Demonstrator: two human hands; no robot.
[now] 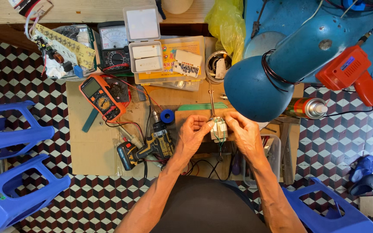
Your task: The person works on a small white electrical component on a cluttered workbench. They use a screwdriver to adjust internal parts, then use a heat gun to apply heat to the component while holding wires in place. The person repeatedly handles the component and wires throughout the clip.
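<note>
A small white electrical component with coloured wires (218,128) is held between both hands over a brown wooden board (186,117). My left hand (193,133) pinches its left side with thumb and fingertips. My right hand (243,131) grips its right side. Thin wires hang down from the component toward my lap. A slim metal tool (211,101) lies just above it on the board.
A cordless drill (145,149) and an orange multimeter (101,97) lie left on cardboard. A blue desk lamp (264,82) overhangs at right, beside a spray can (307,108) and an orange glue-gun-shaped tool (350,73). Blue plastic stools (9,159) stand left and bottom right.
</note>
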